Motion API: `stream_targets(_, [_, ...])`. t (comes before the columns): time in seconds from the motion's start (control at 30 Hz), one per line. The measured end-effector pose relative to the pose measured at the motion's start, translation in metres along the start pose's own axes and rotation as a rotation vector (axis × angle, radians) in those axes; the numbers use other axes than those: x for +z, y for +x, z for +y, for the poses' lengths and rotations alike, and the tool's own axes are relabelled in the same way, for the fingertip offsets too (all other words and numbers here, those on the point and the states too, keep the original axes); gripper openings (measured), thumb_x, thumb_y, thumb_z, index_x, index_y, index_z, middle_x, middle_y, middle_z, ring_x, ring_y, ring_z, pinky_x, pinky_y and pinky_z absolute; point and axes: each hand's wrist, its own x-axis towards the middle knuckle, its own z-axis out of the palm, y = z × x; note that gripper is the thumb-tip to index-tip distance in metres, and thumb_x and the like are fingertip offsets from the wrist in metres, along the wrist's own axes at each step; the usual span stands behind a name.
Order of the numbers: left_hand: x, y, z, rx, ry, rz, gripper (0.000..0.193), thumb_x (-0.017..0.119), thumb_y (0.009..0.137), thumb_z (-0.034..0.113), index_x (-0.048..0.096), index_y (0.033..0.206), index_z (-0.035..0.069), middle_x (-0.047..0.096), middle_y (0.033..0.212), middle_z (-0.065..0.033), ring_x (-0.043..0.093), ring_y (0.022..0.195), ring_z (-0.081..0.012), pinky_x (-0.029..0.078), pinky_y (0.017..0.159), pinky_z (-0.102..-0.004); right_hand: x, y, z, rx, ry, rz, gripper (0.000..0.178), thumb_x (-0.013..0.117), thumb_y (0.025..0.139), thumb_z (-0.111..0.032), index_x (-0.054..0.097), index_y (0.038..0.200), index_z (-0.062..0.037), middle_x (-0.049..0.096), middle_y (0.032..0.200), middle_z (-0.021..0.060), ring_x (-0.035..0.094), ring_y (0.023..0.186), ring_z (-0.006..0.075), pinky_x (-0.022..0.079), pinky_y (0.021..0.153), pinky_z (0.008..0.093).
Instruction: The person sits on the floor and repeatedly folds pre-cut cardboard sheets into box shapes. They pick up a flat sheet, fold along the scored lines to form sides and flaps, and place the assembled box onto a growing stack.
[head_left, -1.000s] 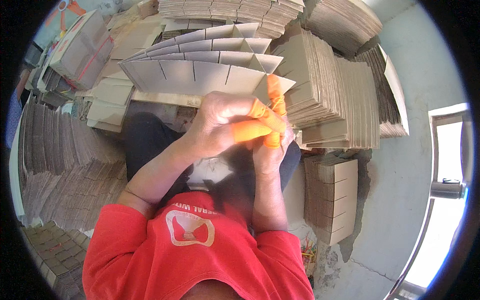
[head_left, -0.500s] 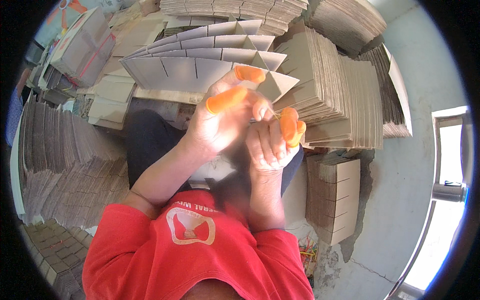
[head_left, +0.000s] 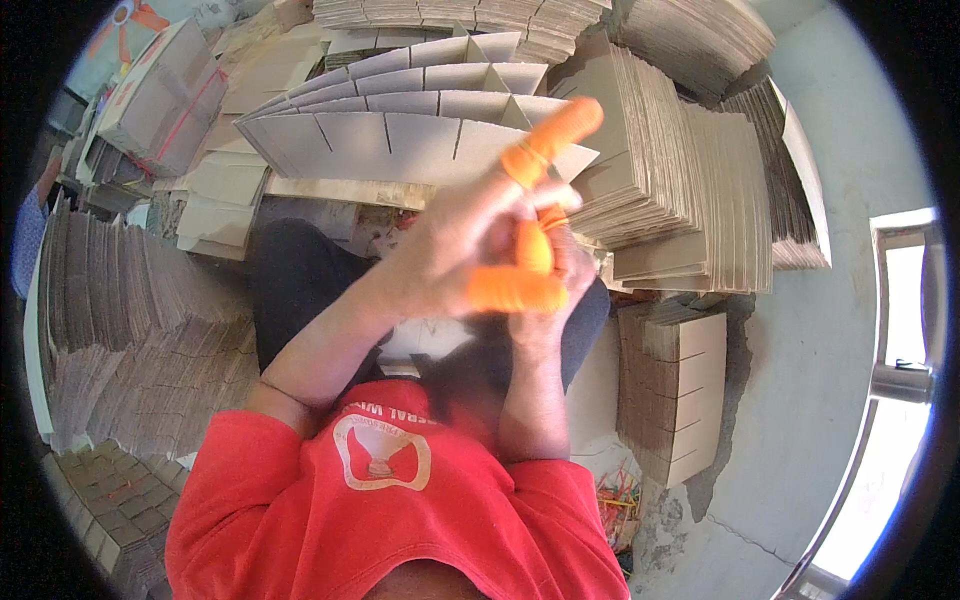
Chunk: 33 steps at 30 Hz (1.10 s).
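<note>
The left hand (head_left: 435,250) is in the middle of the frame, with forefinger and thumb wide apart in orange rubber finger covers (head_left: 575,120); it overlaps the right hand (head_left: 575,268), and I cannot tell whether either hand holds something. Just above them, at upper centre, stands the grey-brown cardboard divider (head_left: 420,140) of long upright strips. As I judge, it is only partly joined: one cross strip (head_left: 513,112) sits near its right end, while three slots of the front strip remain unfilled. Flat brown cardboard sheets (head_left: 640,150) are stacked at upper right, beside the divider.
</note>
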Motion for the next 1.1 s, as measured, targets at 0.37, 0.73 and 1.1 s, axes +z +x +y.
stream_targets(0.37, [0.025, -0.014, 0.009, 0.292, 0.927, 0.284, 0.06, 0.079, 0.077, 0.02, 0.059, 0.128, -0.005, 0.066, 0.105, -0.0172, 0.066, 0.075, -0.0215, 0.055, 0.069, -0.0313, 0.017, -0.007, 0.025, -0.003, 0.225, -0.105, 0.049, 0.059, 0.095, -0.03, 0.054, 0.132, 0.0012, 0.06, 0.126, 0.0112, 0.061, 0.105, 0.0173, 0.046, 0.092, 0.0296])
stream_targets(0.73, [-0.086, -0.032, -0.01, 0.26, 1.381, 0.336, 0.044, 0.076, 0.08, 0.016, 0.062, 0.119, 0.0, 0.066, 0.114, -0.017, 0.062, 0.105, -0.0314, 0.051, 0.091, -0.041, -0.059, 0.041, 0.056, -0.182, -0.022, 0.473, 0.02, 0.062, 0.095, -0.02, 0.067, 0.092, -0.0012, 0.066, 0.074, 0.0071, 0.058, 0.058, 0.0103, 0.047, 0.054, 0.0237])
stream_targets(1.1, [-0.134, -0.032, -0.077, 0.128, 1.349, -0.034, 0.005, 0.06, 0.072, 0.008, 0.057, 0.075, 0.007, 0.056, 0.068, -0.0086, 0.056, 0.074, -0.027, 0.047, 0.071, -0.0401, -0.094, 0.15, 0.11, 0.044, -1.506, 0.007, 0.051, 0.072, 0.084, -0.042, 0.057, 0.109, -0.0003, 0.065, 0.105, 0.0208, 0.063, 0.101, 0.0365, 0.052, 0.082, 0.046])
